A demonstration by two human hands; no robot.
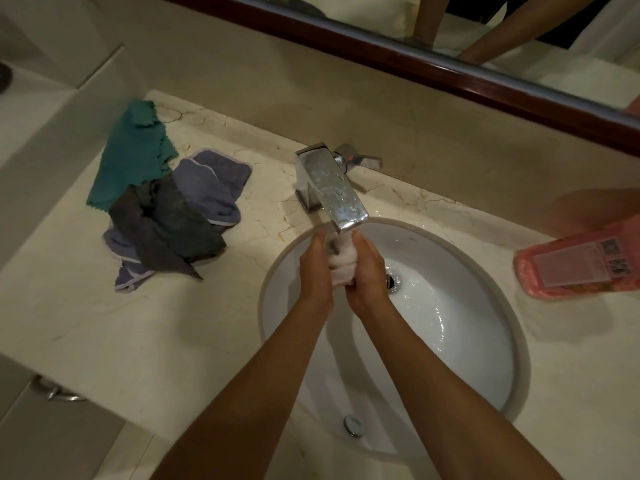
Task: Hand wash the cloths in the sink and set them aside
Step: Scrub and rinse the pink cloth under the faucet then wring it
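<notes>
Small white cloth (341, 263), bunched and foamy, sits directly under the square chrome faucet spout (332, 188), above the round white sink basin (450, 341). My left hand (317, 268) and right hand (369, 275) both clench it, fingers curled round the wad from either side. Water lies wet around the drain. On the cream marble counter (104, 323), left of the basin: teal cloth (133, 157), lavender towel (211, 185), dark grey cloth (173, 226), overlapping (a loose heap). Pink bottle (578, 261) lies at right.

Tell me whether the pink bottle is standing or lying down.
Lying down. The pink bottle rests on its side on the counter right of the sink, label facing up.
</notes>
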